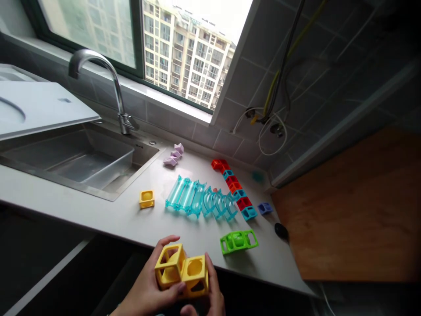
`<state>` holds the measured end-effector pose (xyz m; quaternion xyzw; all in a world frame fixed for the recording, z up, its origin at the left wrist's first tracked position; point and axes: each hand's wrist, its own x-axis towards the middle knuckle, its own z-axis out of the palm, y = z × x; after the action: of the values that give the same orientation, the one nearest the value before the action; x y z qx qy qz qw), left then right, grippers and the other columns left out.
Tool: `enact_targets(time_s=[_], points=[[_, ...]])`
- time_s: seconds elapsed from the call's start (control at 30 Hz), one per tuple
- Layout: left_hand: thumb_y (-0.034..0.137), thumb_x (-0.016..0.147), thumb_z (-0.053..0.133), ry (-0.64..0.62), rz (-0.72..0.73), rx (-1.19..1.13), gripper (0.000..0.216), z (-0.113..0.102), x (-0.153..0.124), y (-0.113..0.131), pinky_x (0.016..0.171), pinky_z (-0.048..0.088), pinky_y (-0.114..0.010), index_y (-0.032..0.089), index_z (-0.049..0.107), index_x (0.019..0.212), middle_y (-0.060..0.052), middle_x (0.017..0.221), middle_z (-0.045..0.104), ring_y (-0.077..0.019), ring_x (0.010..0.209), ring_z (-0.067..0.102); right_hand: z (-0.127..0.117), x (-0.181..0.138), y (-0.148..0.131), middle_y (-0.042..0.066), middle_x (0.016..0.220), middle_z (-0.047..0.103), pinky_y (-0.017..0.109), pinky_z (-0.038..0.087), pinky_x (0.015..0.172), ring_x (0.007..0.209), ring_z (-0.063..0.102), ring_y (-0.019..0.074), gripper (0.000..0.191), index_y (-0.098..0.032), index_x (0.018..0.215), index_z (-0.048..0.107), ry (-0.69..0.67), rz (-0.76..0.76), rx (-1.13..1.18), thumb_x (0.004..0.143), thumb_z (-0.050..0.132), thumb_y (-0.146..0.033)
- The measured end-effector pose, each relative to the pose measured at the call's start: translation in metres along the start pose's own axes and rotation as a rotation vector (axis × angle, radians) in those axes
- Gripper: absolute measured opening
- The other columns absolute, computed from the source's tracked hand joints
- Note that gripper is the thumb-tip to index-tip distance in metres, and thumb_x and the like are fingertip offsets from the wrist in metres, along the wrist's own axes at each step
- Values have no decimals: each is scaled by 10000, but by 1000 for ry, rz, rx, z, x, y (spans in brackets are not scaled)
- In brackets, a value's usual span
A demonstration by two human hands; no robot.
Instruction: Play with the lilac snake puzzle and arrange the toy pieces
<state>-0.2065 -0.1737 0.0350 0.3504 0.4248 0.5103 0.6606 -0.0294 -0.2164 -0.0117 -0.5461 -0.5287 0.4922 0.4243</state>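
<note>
Just in front of the counter's near edge, both my hands grip a stack of yellow toy blocks [194, 266], hollow cubes with round holes. My left hand [148, 281] wraps its left side, the thumb across the front. On the other side my right hand [215, 289] has fingers along the right face, partly hidden below. A single yellow cube block [147, 199] rests on the counter to the left. Green joined blocks [239, 241] lie to the right of my hands. Beyond them are clear teal track pieces [194, 197], some straight and some curved.
A row of red and blue blocks [234, 184] runs along the counter [121, 219]. Near it sit a purple-blue block [265, 208] and a black oval object [281, 231]. Lilac pieces [174, 155] lie by the sink [108, 193], under the faucet [118, 92]. A white board [46, 105] covers part of the sink.
</note>
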Motion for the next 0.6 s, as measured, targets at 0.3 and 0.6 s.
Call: enact_targets(time_s=[0.3, 0.6], points=[[341, 566, 965, 497, 149, 28, 961, -67, -14, 65, 766, 636, -317, 285, 457, 1380, -53, 1082, 728, -286, 936, 755, 42, 108, -74, 96, 1111, 728, 331, 580, 778, 994, 700, 239, 330, -232, 1188, 699, -156, -280, -89, 1007, 547, -462], [390, 550, 984, 637, 224, -32, 969, -88, -69, 68, 784, 650, -355, 253, 481, 1366, -87, 1137, 752, -313, 967, 770, 165, 190, -106, 167, 1343, 570, 447, 507, 958, 1153, 614, 325, 385, -197, 1199, 672, -165, -353, -650, 844, 756, -323]])
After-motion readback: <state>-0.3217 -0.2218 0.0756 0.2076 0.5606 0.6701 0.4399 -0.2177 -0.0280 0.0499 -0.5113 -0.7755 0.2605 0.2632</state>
